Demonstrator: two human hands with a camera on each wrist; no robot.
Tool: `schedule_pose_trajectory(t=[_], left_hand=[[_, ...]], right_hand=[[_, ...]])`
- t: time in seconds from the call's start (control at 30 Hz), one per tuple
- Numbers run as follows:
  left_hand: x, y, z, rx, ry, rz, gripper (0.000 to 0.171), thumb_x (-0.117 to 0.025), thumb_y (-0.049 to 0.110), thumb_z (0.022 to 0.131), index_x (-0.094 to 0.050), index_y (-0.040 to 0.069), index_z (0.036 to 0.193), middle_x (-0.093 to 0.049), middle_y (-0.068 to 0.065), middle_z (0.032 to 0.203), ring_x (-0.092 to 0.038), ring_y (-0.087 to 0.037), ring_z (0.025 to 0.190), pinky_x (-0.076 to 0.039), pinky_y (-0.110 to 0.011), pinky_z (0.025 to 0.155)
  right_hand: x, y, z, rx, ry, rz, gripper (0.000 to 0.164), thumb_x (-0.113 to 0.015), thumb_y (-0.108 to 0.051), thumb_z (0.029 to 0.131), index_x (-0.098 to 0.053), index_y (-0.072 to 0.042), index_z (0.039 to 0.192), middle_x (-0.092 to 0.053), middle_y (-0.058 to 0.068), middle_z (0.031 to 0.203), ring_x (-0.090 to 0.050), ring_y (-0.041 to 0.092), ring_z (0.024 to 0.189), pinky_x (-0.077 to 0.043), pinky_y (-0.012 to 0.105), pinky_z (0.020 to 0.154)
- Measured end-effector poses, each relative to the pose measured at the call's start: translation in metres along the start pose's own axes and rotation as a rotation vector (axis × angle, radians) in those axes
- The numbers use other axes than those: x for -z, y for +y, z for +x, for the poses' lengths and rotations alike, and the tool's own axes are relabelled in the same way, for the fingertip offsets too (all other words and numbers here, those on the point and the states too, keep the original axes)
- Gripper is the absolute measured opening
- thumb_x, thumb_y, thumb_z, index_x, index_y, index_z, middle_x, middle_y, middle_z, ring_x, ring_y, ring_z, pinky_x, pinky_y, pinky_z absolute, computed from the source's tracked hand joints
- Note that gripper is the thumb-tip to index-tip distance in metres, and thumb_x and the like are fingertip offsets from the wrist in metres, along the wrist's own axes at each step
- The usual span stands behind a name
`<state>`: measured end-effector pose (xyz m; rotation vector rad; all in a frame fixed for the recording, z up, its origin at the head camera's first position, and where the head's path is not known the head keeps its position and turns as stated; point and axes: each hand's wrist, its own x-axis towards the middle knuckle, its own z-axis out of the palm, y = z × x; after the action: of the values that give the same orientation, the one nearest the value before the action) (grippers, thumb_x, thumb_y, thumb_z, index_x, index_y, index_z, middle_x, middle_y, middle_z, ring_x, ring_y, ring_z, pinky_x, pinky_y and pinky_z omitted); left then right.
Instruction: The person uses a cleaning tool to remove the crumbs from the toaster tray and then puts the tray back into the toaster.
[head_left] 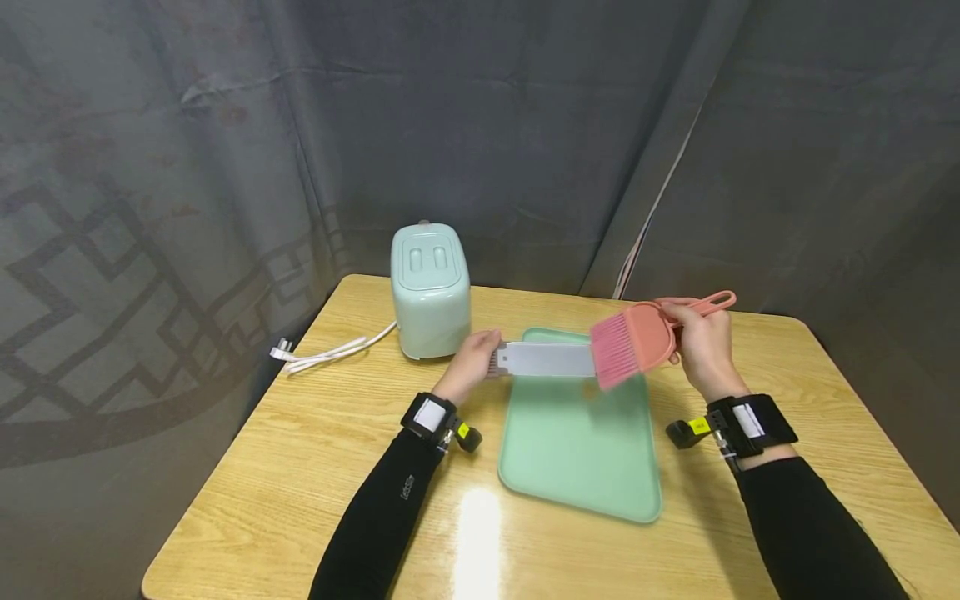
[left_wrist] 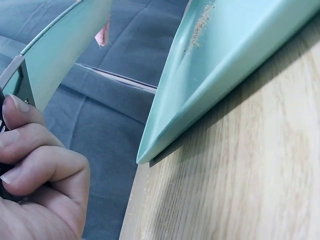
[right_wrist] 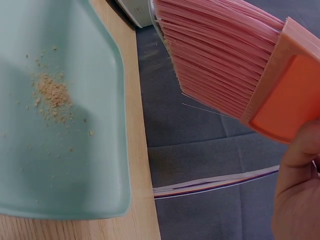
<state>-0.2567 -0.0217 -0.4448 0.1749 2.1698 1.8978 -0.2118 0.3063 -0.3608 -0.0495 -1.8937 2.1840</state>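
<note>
My left hand (head_left: 468, 365) grips one end of a flat metal crumb tray (head_left: 551, 359), its fingers curled round the dark slotted end (left_wrist: 17, 82). In my right hand (head_left: 703, 346) is a pink hand brush (head_left: 651, 333), held by its coral handle. The brush's bristles (right_wrist: 220, 50) overlap the far end of the crumb tray in the head view. Below both lies a mint green serving tray (head_left: 577, 458). A small heap of brown crumbs (right_wrist: 52, 95) is scattered on it, plainest in the right wrist view.
A mint green toaster (head_left: 431, 292) stands on the wooden table (head_left: 300, 483), left of the serving tray. Its white cord and plug (head_left: 330, 354) stretch to the table's left edge. Grey curtains (head_left: 480, 150) hang behind the table.
</note>
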Motion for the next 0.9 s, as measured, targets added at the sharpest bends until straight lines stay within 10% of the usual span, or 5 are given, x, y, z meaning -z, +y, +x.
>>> schedule_pose_trajectory(t=[0.37, 0.9], left_hand=[[0.000, 0.001, 0.000, -0.002, 0.014, 0.030, 0.044, -0.040, 0.038, 0.112, -0.066, 0.002, 0.119, -0.068, -0.009, 0.101, -0.064, -0.019, 0.087, -0.054, -0.028, 0.078], [-0.012, 0.004, 0.000, -0.052, 0.003, 0.085, 0.043, -0.039, 0.035, 0.112, -0.067, 0.003, 0.122, -0.067, -0.007, 0.097, -0.060, -0.016, 0.085, -0.050, -0.028, 0.078]], right_hand=[[-0.018, -0.011, 0.001, 0.040, -0.018, 0.095, 0.014, -0.062, -0.009, 0.103, -0.074, -0.001, 0.101, -0.073, 0.002, 0.067, -0.056, 0.009, 0.038, -0.038, 0.020, 0.031], [-0.095, 0.005, -0.009, 0.050, -0.130, -0.223, 0.035, -0.058, -0.016, 0.104, -0.064, 0.011, 0.126, -0.072, -0.010, 0.077, -0.063, 0.003, 0.052, -0.051, 0.020, 0.044]])
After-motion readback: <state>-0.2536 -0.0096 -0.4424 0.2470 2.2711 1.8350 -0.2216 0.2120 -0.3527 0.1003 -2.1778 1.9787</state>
